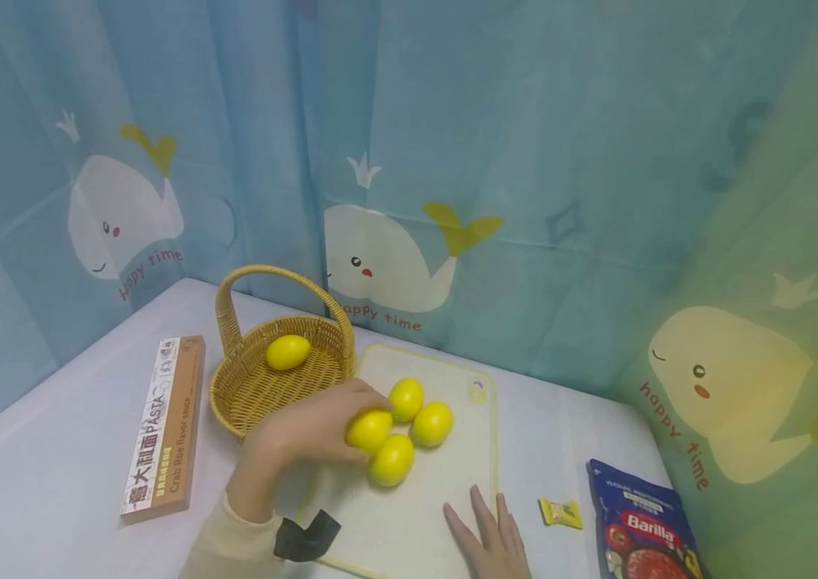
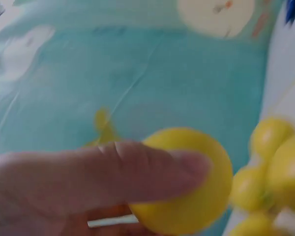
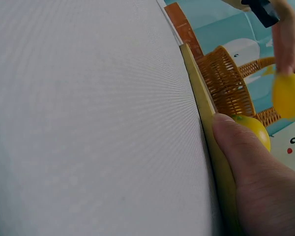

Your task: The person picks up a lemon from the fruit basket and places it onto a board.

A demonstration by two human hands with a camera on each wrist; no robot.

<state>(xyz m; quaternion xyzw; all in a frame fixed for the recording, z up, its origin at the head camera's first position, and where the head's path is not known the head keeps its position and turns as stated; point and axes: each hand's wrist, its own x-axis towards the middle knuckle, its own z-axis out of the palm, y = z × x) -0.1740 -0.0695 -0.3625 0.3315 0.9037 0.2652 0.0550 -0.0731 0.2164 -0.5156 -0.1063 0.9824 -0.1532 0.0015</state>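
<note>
My left hand reaches over the cutting board and grips a yellow lemon. In the left wrist view its thumb lies across the held lemon. Right beside it are three more lemons, one at the back, one to the right and one in front. At the board's near right part, my right hand rests with its fingers spread. The right wrist view has its thumb at the board's edge.
A wicker basket with a tall handle stands left of the board, one lemon inside. Left of it lies a pasta box. A small yellow packet and a blue Barilla pouch lie at the right. Curtains hang behind.
</note>
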